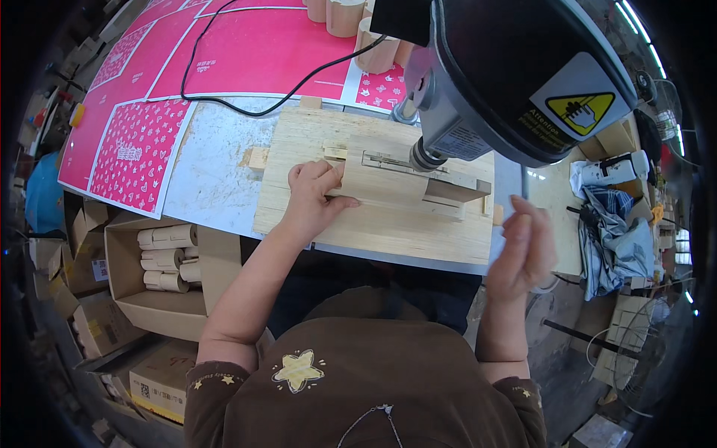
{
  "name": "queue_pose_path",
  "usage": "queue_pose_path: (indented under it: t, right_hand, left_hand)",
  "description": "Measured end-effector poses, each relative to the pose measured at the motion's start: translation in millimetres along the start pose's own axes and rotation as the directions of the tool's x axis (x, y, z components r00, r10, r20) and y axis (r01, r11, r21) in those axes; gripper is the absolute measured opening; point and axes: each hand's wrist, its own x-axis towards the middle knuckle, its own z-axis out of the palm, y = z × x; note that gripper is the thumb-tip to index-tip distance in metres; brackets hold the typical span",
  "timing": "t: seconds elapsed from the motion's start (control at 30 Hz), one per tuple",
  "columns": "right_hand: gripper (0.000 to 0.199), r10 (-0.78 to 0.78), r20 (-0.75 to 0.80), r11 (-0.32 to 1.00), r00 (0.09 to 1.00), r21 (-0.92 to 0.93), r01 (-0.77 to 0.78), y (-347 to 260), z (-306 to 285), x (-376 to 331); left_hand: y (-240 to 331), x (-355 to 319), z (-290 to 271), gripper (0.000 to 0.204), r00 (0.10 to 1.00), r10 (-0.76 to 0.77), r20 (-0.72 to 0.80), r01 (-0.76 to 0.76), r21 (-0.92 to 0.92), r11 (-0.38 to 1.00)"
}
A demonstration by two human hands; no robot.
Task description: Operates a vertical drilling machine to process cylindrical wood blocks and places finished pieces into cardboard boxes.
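Observation:
A pale wooden block [388, 183] lies on a plywood board [299, 149], with a slotted metal plate [396, 161] along its top. My left hand [317, 198] is closed on the block's left end, its thumb along the near side. Directly over the plate is the chuck [427, 154] of a drill press [523, 75]; whether a bit touches the block is hidden. To the right of the board my right hand [521, 246] is raised, apart from the block. Motion blurs its bent fingers, and nothing shows in them.
Several cylindrical wooden pieces [377, 48] stand on a pink printed sheet [276, 45], crossed by a black cable [246, 112]. A cardboard box [164, 317] at the lower left holds wooden pieces. Bags and cloth [616, 231] hang at the right.

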Motion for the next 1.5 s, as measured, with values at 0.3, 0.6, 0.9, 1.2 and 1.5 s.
queue_pose_path:
  t: [0.3, 0.6, 0.9, 1.2, 1.5]
  right_hand:
    - [0.013, -0.176, -0.059, 0.984, 0.983, 0.007, 0.177, 31, 27, -12]
    - [0.020, -0.224, -0.165, 0.973, 0.960, -0.085, 0.212, 51, -12, 155]
    - [0.019, 0.067, -0.200, 0.990, 0.977, 0.137, -0.040, -12, -24, 82]
    - [0.014, -0.122, -0.128, 0.987, 0.984, 0.086, 0.134, 34, 52, -25]
    - [0.019, 0.172, -0.311, 0.985, 0.935, 0.068, -0.158, 62, -23, 23]
  left_hand:
    - [3, -1, 0, 0.038, 0.998, -0.069, 0.007, 0.069, -0.014, 0.998]
    - [30, 10, 26, 0.045, 0.999, -0.017, -0.028, 0.016, -0.026, 1.000]
    - [29, 10, 29, 0.052, 1.000, -0.017, -0.022, 0.017, -0.031, 0.999]
    - [17, 0, 31, 0.062, 0.994, -0.022, -0.107, 0.025, 0.026, 0.999]
    - [18, -4, 46, 0.063, 0.994, -0.014, -0.106, 0.010, -0.039, 0.999]
